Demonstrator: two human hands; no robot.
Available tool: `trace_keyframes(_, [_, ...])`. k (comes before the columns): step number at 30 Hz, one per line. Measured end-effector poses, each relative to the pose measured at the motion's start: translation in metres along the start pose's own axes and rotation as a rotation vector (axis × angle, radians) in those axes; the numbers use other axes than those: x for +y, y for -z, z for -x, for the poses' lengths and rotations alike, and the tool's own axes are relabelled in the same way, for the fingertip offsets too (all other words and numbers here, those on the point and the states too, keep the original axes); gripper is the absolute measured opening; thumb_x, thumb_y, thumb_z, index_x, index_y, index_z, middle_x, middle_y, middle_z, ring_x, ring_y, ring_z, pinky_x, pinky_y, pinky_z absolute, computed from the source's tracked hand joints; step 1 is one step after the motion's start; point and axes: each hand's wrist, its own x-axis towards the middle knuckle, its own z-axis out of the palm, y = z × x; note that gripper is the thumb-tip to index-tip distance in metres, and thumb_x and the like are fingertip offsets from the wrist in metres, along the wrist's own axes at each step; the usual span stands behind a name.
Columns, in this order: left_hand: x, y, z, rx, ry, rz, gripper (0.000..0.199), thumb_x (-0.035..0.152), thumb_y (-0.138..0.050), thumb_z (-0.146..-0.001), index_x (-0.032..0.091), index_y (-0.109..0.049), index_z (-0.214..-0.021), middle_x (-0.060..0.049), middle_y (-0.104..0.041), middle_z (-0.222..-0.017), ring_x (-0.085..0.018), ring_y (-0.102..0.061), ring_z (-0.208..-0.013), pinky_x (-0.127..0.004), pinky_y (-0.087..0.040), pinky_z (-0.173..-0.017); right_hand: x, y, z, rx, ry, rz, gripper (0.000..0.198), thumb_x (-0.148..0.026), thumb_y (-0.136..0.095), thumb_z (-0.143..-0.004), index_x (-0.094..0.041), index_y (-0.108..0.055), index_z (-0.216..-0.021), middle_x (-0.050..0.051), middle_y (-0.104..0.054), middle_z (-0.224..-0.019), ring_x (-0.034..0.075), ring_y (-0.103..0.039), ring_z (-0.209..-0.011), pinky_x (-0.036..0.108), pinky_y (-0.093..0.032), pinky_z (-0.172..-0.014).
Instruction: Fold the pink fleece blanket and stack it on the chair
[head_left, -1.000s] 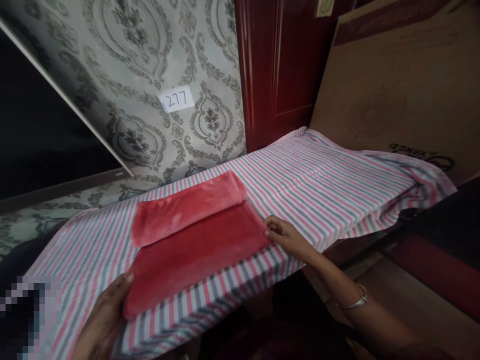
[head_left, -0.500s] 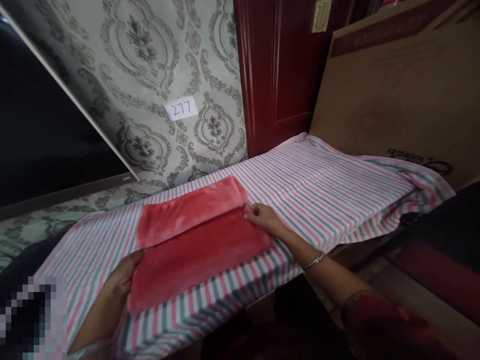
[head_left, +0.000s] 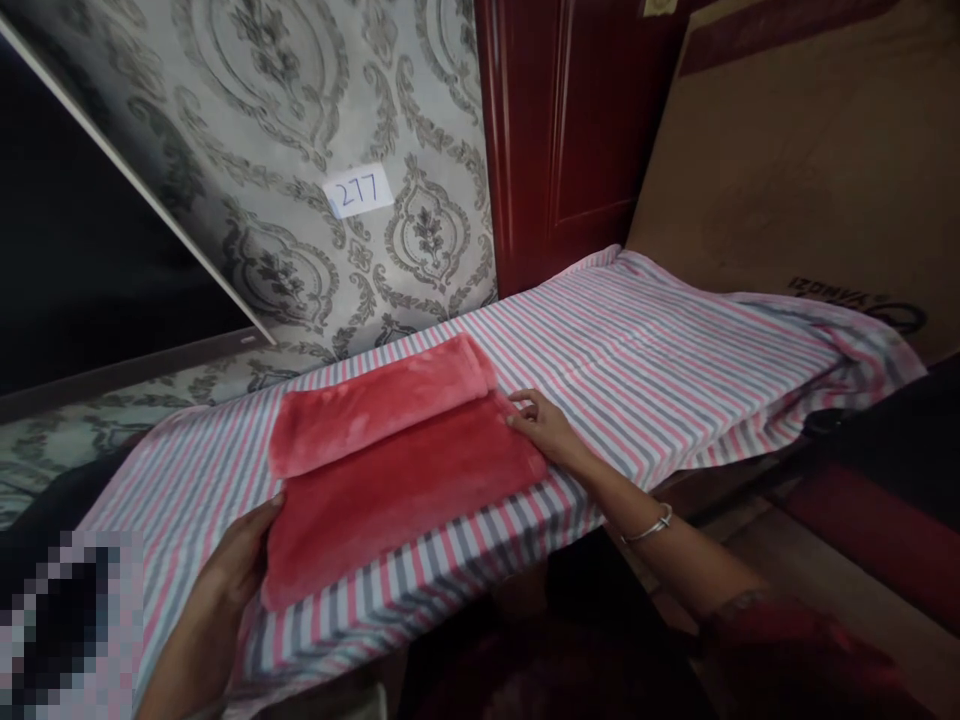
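A red plush blanket point(head_left: 405, 490), folded into a flat rectangle, lies on a striped sheet point(head_left: 615, 370). Its far part is turned over as a lighter flap point(head_left: 382, 405) with a hemmed right end. My left hand point(head_left: 232, 565) rests along the left edge, its thumb at the corner below the flap; the other fingers are partly hidden. At the right edge, my right hand point(head_left: 544, 430) touches the blanket with its thumb, fingers loosely curved and apart. Neither hand visibly grips the fabric.
A dark screen point(head_left: 97, 230) stands at the left before patterned wallpaper, which carries a paper label point(head_left: 358, 190) reading 277. Behind the sheet are a dark red door point(head_left: 577, 120) and a large cardboard box point(head_left: 787, 170). The sheet hangs over the near edge.
Both hands have eased slightly outward from the blanket's side edges, loosening their hold. The blanket stays folded, its left edge now straighter. The view has shifted a little.
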Motion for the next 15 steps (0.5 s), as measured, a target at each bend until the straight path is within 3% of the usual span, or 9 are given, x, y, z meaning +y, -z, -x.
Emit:
trace_keyframes(2, [-0.008,0.012,0.005,-0.054,0.019,-0.017,0.016,0.022,-0.076,-0.065,0.016,-0.072,-0.08,-0.009,-0.077,-0.08,-0.029,-0.074,-0.083,-0.034,-0.062,-0.069,-0.002,0.006,0.016,-0.044,0.021,0.002,0.045,-0.04,-0.066,-0.073,-0.024,-0.054,-0.114,-0.005,-0.059,-0.07,0.017,-0.06,-0.067,0.026,-0.046,-0.06])
trace_keyframes(5, [-0.028,0.036,0.01,-0.117,-0.072,-0.093,0.033,0.035,-0.087,-0.054,0.017,-0.075,-0.079,-0.009,-0.078,-0.09,-0.032,-0.072,-0.095,-0.034,-0.061,-0.079,-0.003,0.014,0.04,-0.16,0.011,-0.045,0.053,-0.043,-0.066,-0.077,-0.023,-0.051,-0.124,-0.002,-0.066,-0.077,0.02,-0.065,-0.072,0.029,-0.05,-0.062])
trace_keyframes(8, [-0.049,0.054,0.015,-0.156,-0.174,-0.244,0.048,0.048,-0.089,-0.051,0.02,-0.076,-0.088,-0.006,-0.078,-0.098,-0.031,-0.071,-0.101,-0.035,-0.058,-0.089,-0.001,0.018,0.059,-0.237,0.049,-0.042,0.066,-0.042,-0.069,-0.078,-0.024,-0.046,-0.137,0.006,-0.071,-0.101,0.026,-0.068,-0.096,0.036,-0.055,-0.079])
trace_keyframes(11, [-0.06,0.059,0.021,-0.194,-0.222,-0.364,0.053,0.049,-0.091,-0.048,0.023,-0.074,-0.09,-0.004,-0.078,-0.098,-0.031,-0.07,-0.101,-0.036,-0.058,-0.089,-0.001,0.02,0.064,-0.258,0.141,0.033,0.074,-0.04,-0.07,-0.078,-0.024,-0.042,-0.145,0.01,-0.068,-0.12,0.028,-0.064,-0.112,0.04,-0.051,-0.093])
trace_keyframes(15, [-0.06,0.055,0.03,-0.074,-0.299,-0.328,0.054,0.06,-0.088,-0.043,0.022,-0.071,-0.078,-0.004,-0.077,-0.085,-0.031,-0.071,-0.091,-0.035,-0.059,-0.081,-0.007,0.03,0.06,-0.254,0.193,0.063,0.069,-0.039,-0.06,-0.086,-0.021,-0.039,-0.149,0.008,-0.071,-0.109,0.023,-0.067,-0.093,0.036,-0.053,-0.082])
